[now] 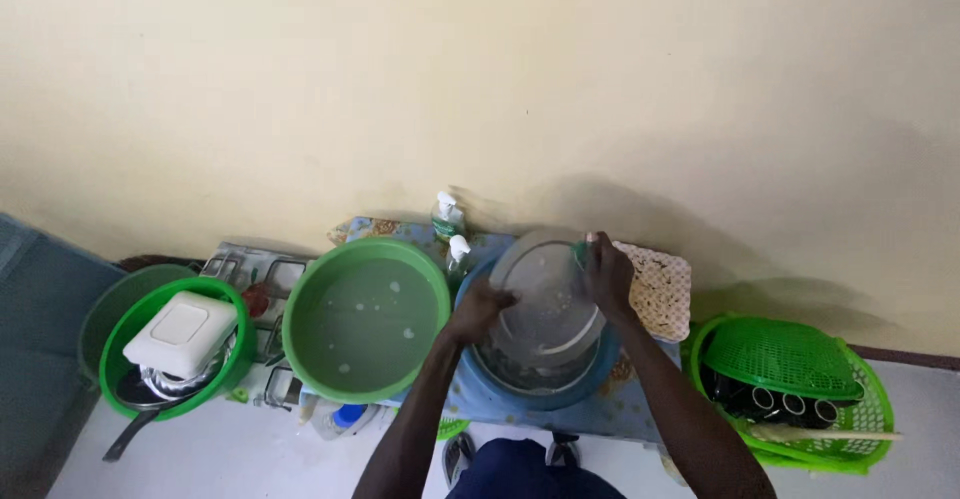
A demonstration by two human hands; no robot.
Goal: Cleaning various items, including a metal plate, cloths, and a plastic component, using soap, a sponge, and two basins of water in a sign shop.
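Left hand (482,309) fingers curled on lid (545,304) edge (held tilted over blue basin (590,379)), right hand (606,271) fingers pressed together around green scrubber (579,251), green basin (365,319) beside.

Bare forearms, dark blue trousers
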